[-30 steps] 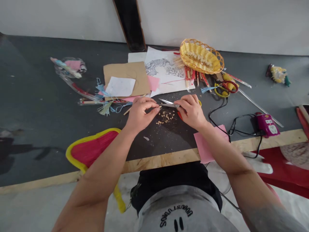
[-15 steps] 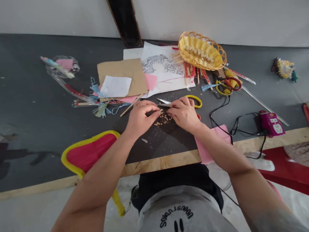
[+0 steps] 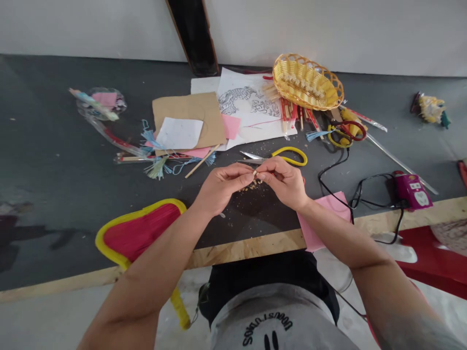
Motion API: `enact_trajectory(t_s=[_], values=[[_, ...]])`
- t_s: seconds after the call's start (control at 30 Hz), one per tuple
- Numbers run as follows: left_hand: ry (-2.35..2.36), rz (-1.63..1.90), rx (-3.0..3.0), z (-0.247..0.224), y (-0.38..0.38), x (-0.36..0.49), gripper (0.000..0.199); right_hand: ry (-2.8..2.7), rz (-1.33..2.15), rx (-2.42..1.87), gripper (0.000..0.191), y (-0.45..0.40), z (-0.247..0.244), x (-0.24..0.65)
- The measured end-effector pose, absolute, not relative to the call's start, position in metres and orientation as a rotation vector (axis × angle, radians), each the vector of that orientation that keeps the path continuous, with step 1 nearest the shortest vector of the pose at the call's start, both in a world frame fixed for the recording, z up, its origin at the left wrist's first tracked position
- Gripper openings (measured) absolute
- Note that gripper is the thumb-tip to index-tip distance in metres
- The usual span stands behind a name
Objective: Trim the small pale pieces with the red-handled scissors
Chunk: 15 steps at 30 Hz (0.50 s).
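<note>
My left hand [image 3: 224, 187] and my right hand [image 3: 286, 183] meet at the fingertips above the dark table. Both pinch a small pale wooden piece [image 3: 255, 173] between thumbs and forefingers. Several cut wooden bits [image 3: 251, 186] lie scattered under the fingers, partly hidden by them. Just beyond my hands, scissors [image 3: 292, 155] with yellow and red handles rest on the table, blades pointing left. My right hand covers part of them. A thin wooden stick [image 3: 203, 161] lies at an angle past my left hand.
A wicker basket [image 3: 330, 101] stands at the back over red-wrapped sticks, beside a dragon drawing [image 3: 237, 99] and brown cardboard [image 3: 211, 114]. A yellow-edged red fan shape [image 3: 140, 231] lies by my left forearm. Pink paper [image 3: 314, 226] overhangs the front edge; a purple box [image 3: 416, 190] has black cables.
My hands were apart over the wooden bits; now their fingertips have come together on the small wooden piece. The view has shifted slightly.
</note>
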<state>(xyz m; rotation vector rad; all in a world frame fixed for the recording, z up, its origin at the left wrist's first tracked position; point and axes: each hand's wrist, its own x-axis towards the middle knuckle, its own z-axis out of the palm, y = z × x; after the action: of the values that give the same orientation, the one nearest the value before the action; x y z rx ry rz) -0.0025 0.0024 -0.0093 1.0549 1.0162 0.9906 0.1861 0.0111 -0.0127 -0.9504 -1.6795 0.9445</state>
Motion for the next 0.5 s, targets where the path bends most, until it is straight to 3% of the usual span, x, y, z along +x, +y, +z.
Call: enact_trajectory(t_s=[0.23, 0.5], values=[[0.954, 0.942, 1.1, -0.0099, 0.0014, -0.0045, 0.018, -1.539, 1.203, -0.935, 0.024, 0.0113, -0.0154, 0.1858], [0.892, 0.914, 1.041, -0.0054, 0.002, -0.0035, 0.01, -1.523, 1.27, -0.818, 0.018, 0.012, -0.0172, 0.1857]])
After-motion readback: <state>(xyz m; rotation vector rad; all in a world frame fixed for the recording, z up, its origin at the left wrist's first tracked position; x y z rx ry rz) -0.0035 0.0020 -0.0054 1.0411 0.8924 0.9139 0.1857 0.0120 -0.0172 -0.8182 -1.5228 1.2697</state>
